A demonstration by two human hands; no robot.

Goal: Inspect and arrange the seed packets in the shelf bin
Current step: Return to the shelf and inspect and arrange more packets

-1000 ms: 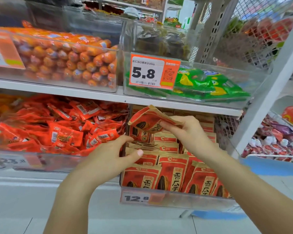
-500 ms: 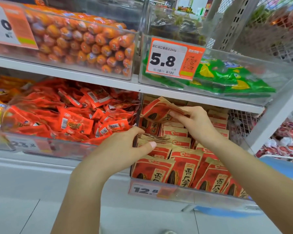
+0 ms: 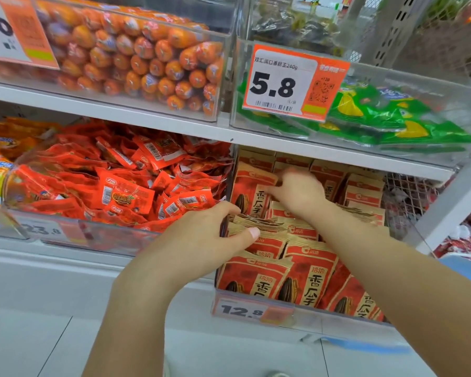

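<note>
Tucking a packet [image 3: 252, 193] upright into the bin [image 3: 297, 312], our right hand [image 3: 299, 193] pinches it; left hand [image 3: 204, 238] grips the row's edge. Next, we judge: seat it flush.

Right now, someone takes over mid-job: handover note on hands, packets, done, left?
Right hand: grips the upright red-and-tan paper seed packet at the back left of the clear plastic shelf bin.
Left hand: thumb and fingers hold the tan tops of the middle-row packets.
Done: front row stands facing out.
Left: seat the held packet, square the middle row.
</note>
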